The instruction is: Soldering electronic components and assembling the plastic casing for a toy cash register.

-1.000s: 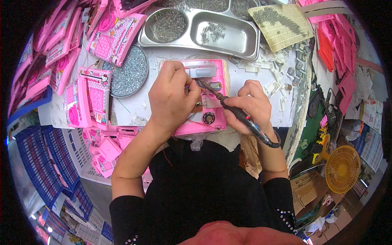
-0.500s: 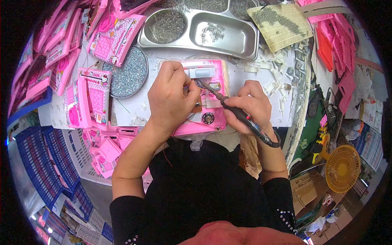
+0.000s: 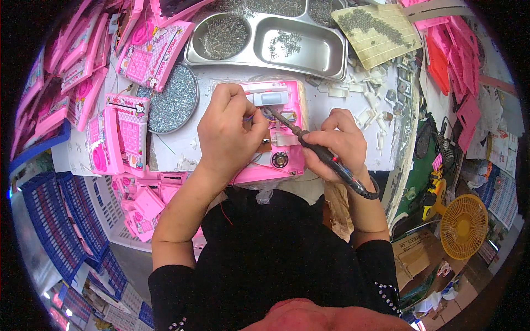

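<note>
In front of me lies an open pink plastic casing (image 3: pixel 295 160) with a grey-white rectangular part, a small brown circuit board (image 3: pixel 265 144), thin wires and a round black speaker (image 3: pixel 280 160) inside. My right hand (image 3: pixel 338 144) grips the dark handle of a soldering iron (image 3: pixel 326 156), which has a small red light. Its metal tip reaches into the casing, close to my left fingertips. My left hand (image 3: pixel 229 129) is closed in a pinch over the casing's left side. What those fingers hold is hidden; thin coloured wires show beside them.
A round dish of small silvery screws (image 3: pixel 171 102) stands at left, beside pink toy casings (image 3: pixel 127 135). Behind is a metal compartment tray (image 3: pixel 301 69) of small metal parts. Loose white plastic pieces (image 3: pixel 367 116) lie at right, below a yellowish sheet (image 3: pixel 359 49).
Both hands and the soldering iron hold almost the same position; the tip remains by the left fingertips. The whole view has shifted very slightly.
</note>
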Demonstrator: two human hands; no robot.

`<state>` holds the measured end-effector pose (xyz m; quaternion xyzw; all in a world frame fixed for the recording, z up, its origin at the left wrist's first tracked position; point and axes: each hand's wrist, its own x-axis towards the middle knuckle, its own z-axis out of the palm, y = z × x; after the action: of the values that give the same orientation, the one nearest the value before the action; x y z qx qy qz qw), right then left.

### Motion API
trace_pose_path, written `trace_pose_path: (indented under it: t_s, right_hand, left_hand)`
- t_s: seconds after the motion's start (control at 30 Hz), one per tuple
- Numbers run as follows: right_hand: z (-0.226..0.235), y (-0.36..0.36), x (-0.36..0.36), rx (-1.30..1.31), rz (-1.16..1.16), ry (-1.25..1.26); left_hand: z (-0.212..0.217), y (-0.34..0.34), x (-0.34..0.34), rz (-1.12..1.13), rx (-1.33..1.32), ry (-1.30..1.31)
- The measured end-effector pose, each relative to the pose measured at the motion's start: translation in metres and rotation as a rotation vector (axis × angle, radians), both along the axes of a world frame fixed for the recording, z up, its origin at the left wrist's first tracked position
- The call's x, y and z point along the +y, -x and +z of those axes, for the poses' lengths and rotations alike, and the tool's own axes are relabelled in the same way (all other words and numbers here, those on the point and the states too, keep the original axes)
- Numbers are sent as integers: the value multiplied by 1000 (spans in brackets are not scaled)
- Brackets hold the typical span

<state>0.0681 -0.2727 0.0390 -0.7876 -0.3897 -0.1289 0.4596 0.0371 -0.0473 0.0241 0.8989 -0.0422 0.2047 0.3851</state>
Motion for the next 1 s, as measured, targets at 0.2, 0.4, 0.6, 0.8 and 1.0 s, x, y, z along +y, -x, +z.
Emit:
trace_pose_path:
  t_s: [0.2, 0.4, 0.6, 0.8, 1.0]
  right_hand:
    - [5, 0, -2, 0, 14, 28]
    - [7, 0, -2, -6, 14, 16]
    - [5, -1, -2, -5, 24, 3]
    - [3, -1, -4, -10, 34, 18]
    - [9, 1, -11, -21, 31, 38]
  left_hand:
    - [0, 0, 1, -5, -3, 0]
    - [4, 2, 0, 0, 66, 27]
    - [2, 0, 3, -34, -4, -22]
    - [2, 0, 4, -30, 18, -4]
    - [9, 2, 4, -18, 41, 57]
